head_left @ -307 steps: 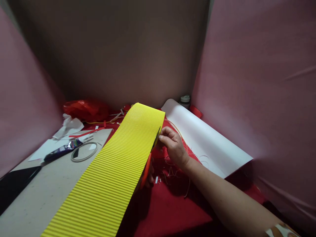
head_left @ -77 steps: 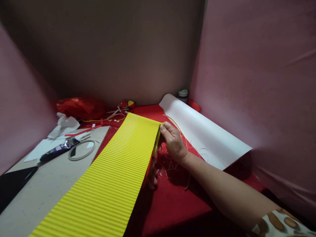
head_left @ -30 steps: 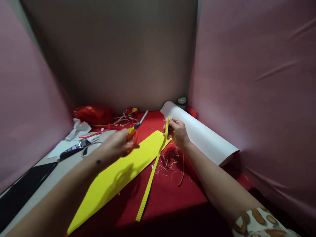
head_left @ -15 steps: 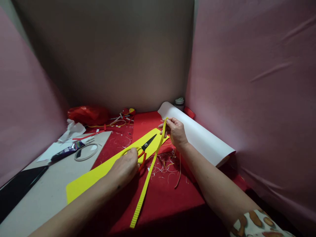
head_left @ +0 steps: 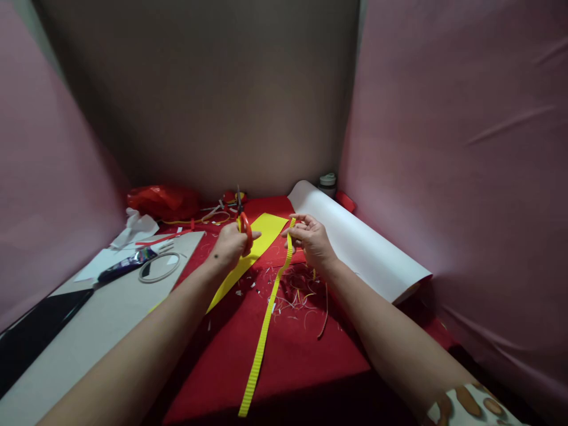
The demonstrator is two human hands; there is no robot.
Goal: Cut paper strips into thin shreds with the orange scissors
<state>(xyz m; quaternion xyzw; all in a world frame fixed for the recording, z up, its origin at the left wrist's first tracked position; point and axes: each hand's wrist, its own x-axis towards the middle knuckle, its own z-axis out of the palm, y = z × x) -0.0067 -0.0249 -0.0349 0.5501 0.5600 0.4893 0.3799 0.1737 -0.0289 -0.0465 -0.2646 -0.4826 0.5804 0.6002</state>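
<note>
My left hand (head_left: 233, 244) is closed around the handles of a pair of scissors (head_left: 245, 222), whose dark blades point up and away from me. In my right hand (head_left: 312, 238) the top end of a ribbed yellow paper strip (head_left: 267, 322) is pinched between the fingers; its long tail hangs down toward me. Beneath my left hand and forearm lies a yellow sheet (head_left: 265, 232), partly covered by the arm. A ribbed red piece (head_left: 270, 260) shows between the two hands, beside the strip.
A white paper roll (head_left: 355, 239) lies along the right, with a lidded container (head_left: 327, 182) behind it. At left, a grey board (head_left: 110, 331) carries a dark tube (head_left: 126, 264) and a coiled ring (head_left: 162, 269). A red plastic bag (head_left: 164, 202) sits at the back; thread scraps litter the red cloth (head_left: 302, 367).
My left hand has moved forward and turned the scissors so the blades point up. The yellow sheet has shifted under it. My right hand still holds the strip, now bent near the top.
</note>
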